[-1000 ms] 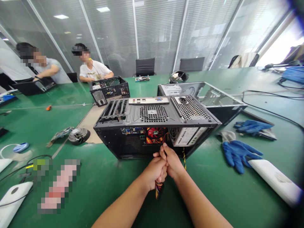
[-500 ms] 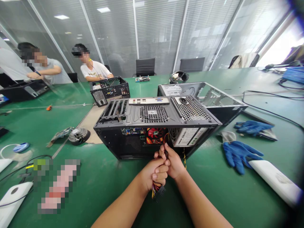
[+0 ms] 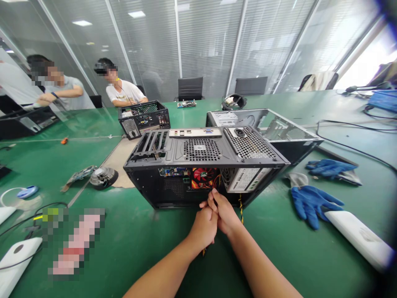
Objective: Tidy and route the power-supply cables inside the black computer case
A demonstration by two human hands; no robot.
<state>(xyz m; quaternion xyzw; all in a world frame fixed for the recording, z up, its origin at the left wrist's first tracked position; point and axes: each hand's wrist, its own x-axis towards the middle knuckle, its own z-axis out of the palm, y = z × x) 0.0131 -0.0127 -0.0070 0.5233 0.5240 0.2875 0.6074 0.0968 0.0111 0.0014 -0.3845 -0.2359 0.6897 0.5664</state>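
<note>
An open black computer case lies on the green table, its vented rear panel facing up. Inside show a red fan and a white-labelled power supply. My left hand is closed around a cable bundle, whose coloured wires peek out below it; the connector end is mostly hidden. Touching it, my right hand pinches the same bundle higher up, near the case opening. A yellow and black cable hangs from the case beside my right wrist.
Behind stands another open case. Blue gloves and a white device lie right. At left are a round metal part and cables. Across the table, a person sits by a smaller case; others are further left.
My left hand has turned, so its back now faces up and the hanging connector is mostly out of sight. My right hand has barely moved.
</note>
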